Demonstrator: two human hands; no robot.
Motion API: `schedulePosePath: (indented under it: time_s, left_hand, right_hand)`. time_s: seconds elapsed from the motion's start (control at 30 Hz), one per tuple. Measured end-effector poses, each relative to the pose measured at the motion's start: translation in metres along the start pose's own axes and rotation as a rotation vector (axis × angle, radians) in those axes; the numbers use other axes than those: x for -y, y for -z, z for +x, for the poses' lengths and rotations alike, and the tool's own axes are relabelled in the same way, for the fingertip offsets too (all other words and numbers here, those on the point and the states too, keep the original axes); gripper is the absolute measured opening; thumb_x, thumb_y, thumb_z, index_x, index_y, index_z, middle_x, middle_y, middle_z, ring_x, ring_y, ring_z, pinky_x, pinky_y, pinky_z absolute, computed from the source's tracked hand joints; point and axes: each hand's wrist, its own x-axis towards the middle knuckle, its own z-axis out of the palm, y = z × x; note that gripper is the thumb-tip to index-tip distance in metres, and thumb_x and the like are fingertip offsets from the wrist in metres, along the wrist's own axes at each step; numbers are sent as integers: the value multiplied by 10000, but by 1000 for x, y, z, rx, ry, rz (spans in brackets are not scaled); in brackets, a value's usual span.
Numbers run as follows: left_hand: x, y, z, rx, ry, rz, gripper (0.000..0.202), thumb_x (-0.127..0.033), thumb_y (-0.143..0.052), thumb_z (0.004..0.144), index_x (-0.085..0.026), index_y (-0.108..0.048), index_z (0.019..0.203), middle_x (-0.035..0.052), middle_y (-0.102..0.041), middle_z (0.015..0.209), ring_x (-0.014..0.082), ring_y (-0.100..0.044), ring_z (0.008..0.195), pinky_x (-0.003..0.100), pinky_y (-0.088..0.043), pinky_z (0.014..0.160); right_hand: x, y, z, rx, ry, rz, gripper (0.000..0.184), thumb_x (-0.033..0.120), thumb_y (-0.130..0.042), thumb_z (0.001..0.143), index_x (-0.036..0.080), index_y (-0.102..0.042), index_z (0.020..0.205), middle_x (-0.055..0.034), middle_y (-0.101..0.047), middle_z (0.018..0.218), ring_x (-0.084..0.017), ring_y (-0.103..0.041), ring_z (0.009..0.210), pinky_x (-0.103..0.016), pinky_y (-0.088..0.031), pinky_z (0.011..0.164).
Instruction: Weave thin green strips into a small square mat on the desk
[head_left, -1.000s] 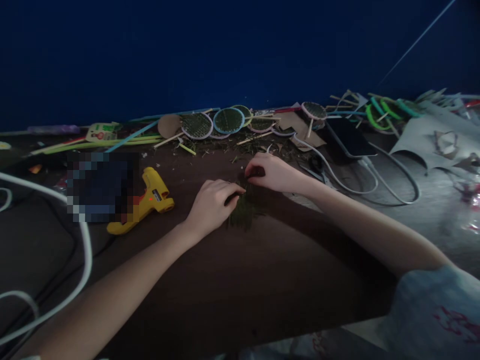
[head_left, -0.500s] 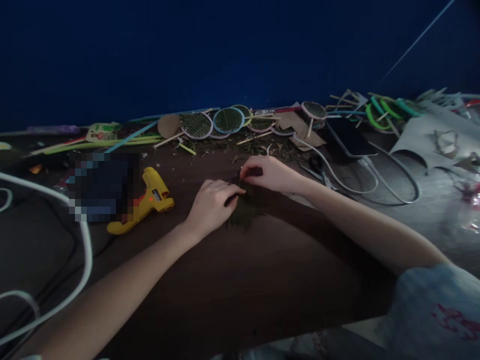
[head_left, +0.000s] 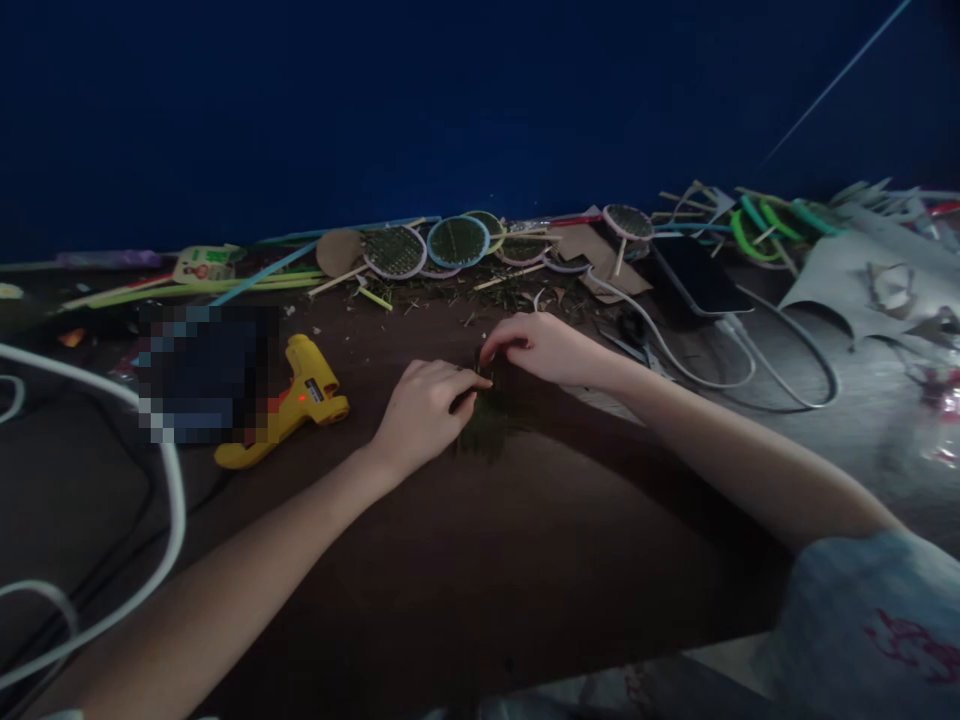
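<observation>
A small dark green woven piece of leaf strips [head_left: 486, 425] lies on the dark brown table [head_left: 480, 560] in the middle. My left hand [head_left: 424, 412] rests on its left side, fingers curled and pinching its top edge. My right hand [head_left: 541, 347] is just behind it, fingers bent and pinching the piece's far end. The two hands' fingertips almost meet above the piece. The light is dim, so the strips themselves are hard to make out.
A yellow glue gun [head_left: 289, 405] lies left of my hands. Several round woven fans [head_left: 454, 242] and sticks line the back edge. A phone [head_left: 697, 275] with white cables [head_left: 750, 375], scissors [head_left: 634, 335] and grey card [head_left: 862, 275] sit to the right. A thick white cable [head_left: 161, 480] loops at left.
My right hand has shifted slightly left and down, its fingertips closing toward the left hand's. The green piece has turned a little under them. The left hand has hardly moved.
</observation>
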Motion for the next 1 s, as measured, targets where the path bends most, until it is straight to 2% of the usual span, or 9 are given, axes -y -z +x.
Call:
schedulePosePath:
  time_s: [0.2, 0.4, 0.6, 0.77, 1.0]
  left_hand:
    - [0, -1, -1, -7, 7, -8, 156, -159, -504, 800, -196, -631, 883, 16, -683, 845, 176, -605, 824, 317, -388, 742]
    - [1, -1, -1, 1, 12, -16, 146, -165, -506, 803, -197, -625, 881, 12, -683, 851, 180, -605, 838, 328, -391, 760]
    - [1, -1, -1, -2, 12, 8, 138, -174, -515, 801, -200, -620, 885, 15, -683, 838, 186, -611, 829, 331, -403, 755]
    - [-1, -1, -1, -11, 30, 3, 148, -176, -510, 801, -209, -608, 908, 11, -685, 891, 180, -616, 859, 325, -410, 782]
    - [0, -2, 0, 6, 35, -2, 135, -180, -533, 792, -189, -594, 912, 11, -685, 897, 184, -618, 862, 319, -412, 777]
  right_hand:
    - [2, 1, 1, -34, -64, 121, 300, 50, -425, 692, 160, -655, 850, -33, -678, 855, -127, -608, 809, -250, -460, 742]
    - [5, 2, 0, -28, -20, 241, 242, 59, -488, 693, 143, -607, 887, -32, -664, 802, -122, -616, 767, -265, -485, 720]
    - [3, 0, -1, 12, 22, 277, 206, 137, -560, 695, 151, -598, 897, -34, -656, 841, -124, -609, 766, -260, -493, 701]
    - [2, -3, 0, -29, 6, 262, 168, 109, -563, 675, 153, -591, 834, -17, -639, 782, -108, -592, 702, -245, -485, 663]
    - [6, 3, -1, 25, -11, 310, 194, 105, -580, 664, 155, -576, 852, -25, -632, 829, -105, -591, 702, -232, -489, 638]
